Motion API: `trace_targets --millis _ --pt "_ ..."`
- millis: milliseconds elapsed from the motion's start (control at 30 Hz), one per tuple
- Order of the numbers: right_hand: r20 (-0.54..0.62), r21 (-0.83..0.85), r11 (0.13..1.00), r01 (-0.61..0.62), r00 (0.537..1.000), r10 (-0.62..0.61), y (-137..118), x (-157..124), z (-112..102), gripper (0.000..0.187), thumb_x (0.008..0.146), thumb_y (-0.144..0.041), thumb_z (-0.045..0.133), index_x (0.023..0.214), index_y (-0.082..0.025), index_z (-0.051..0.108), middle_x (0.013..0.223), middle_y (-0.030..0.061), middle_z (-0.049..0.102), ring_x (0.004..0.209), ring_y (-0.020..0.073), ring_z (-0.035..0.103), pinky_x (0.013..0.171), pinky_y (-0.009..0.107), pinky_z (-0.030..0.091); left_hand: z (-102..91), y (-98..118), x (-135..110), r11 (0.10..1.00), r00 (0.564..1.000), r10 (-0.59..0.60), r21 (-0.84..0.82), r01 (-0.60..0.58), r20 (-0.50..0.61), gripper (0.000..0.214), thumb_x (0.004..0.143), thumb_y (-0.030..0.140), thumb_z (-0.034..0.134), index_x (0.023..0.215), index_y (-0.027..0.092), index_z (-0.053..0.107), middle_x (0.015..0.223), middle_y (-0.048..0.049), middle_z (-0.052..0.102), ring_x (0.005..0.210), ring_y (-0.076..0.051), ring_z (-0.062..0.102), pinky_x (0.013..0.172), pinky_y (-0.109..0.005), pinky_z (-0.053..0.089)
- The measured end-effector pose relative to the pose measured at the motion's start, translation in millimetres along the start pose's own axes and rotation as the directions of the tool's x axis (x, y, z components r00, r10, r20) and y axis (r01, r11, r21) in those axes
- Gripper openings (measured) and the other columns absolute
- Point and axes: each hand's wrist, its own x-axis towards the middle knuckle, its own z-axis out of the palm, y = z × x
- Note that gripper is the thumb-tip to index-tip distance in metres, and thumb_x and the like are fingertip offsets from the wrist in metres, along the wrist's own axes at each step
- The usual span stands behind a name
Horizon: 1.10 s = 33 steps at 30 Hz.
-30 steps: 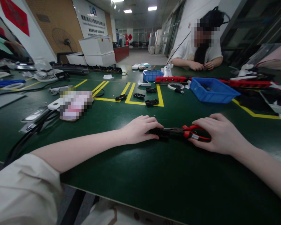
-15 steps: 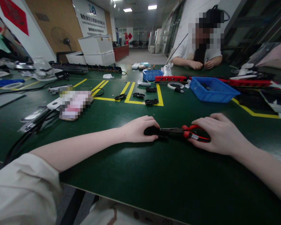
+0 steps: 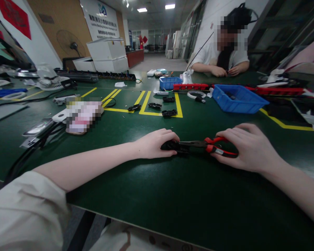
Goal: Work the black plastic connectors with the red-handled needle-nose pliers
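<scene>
- Your left hand (image 3: pixel 154 144) rests on the green table (image 3: pixel 172 195), fingers curled down around a small black part (image 3: pixel 170 145). The grip is closed on it, with the thumb underneath.
- Your right hand (image 3: pixel 248 148) lies just to the right, fingers wrapped over the red handles of the pliers (image 3: pixel 208 146) and holding them narrow.
- The pliers lie low and nearly flat over the table between your two hands. The dark nose points left and meets the black part at your left fingertips. You cannot tell whether the nose bites the part or only touches it.
- Farther out, three black connectors (image 3: pixel 169 113) sit on the yellow tape lines (image 3: pixel 146 102), well apart from your hands.
- A large blue bin (image 3: pixel 238 100) stands beyond your right hand; a smaller blue bin (image 3: pixel 168 83) is farther back.
- Across the table, a co-worker's hands (image 3: pixel 226 71) are held close together on the surface.
</scene>
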Motion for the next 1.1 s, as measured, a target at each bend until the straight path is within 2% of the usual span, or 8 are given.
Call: trace_targets --millis 200,400,700,933,1100 --pt "-0.081 -0.045 0.996 0.072 0.994 -0.076 1 0 1 0.033 0.096 -0.054 0.056 0.110 -0.024 0.061 0.089 0.0117 0.075 0.076 0.0340 0.071 0.077 0.058 0.048 -1.4 1 1 1.000 1.000 -0.008 -0.019 0.008 0.001 0.025 0.090 0.027 0.074 0.112 0.018 0.065 0.112 -0.0078 0.070 0.104 -0.022 0.065 0.090 -0.037 0.054" --pt "-0.072 -0.006 0.998 0.054 0.996 -0.055 0 -1 2 0.032 0.095 -0.052 0.060 0.110 -0.024 0.062 0.090 0.0115 0.075 0.075 0.0330 0.071 0.074 0.055 0.047 -0.3 1 0 0.999 1.000 -0.028 -0.023 0.028 0.002 0.023 0.090 0.027 0.075 0.109 0.018 0.064 0.110 -0.0070 0.070 0.102 -0.022 0.065 0.089 -0.037 0.053" --pt "-0.025 0.079 0.996 0.037 0.999 -0.035 7 -2 0 0.035 0.091 -0.055 0.065 0.109 -0.026 0.068 0.089 0.0098 0.075 0.074 0.0310 0.068 0.073 0.052 0.046 0.1 0 1 1.000 1.000 0.022 0.007 -0.022 0.017 0.024 0.092 0.027 0.072 0.112 0.018 0.063 0.111 -0.0083 0.069 0.103 -0.023 0.064 0.089 -0.036 0.052" --pt "-0.083 -0.043 0.986 0.162 0.983 -0.165 9 1 -4 0.038 0.098 -0.056 0.054 0.104 -0.019 0.062 0.084 0.0078 0.074 0.067 0.0232 0.066 0.071 0.042 0.046 1.1 -3 1 0.989 0.992 0.123 0.077 -0.125 0.028 0.026 0.096 0.030 0.069 0.117 0.016 0.063 0.111 -0.0086 0.069 0.100 -0.023 0.063 0.087 -0.035 0.051" --pt "-0.086 -0.076 0.982 0.175 0.980 -0.182 10 0 -2 0.040 0.098 -0.055 0.055 0.106 -0.016 0.062 0.085 0.0091 0.074 0.070 0.0228 0.069 0.073 0.040 0.046 1.3 -4 1 0.987 0.992 0.127 0.099 -0.129 0.026 0.028 0.096 0.031 0.070 0.119 0.016 0.064 0.111 -0.0085 0.069 0.101 -0.023 0.064 0.087 -0.034 0.050"
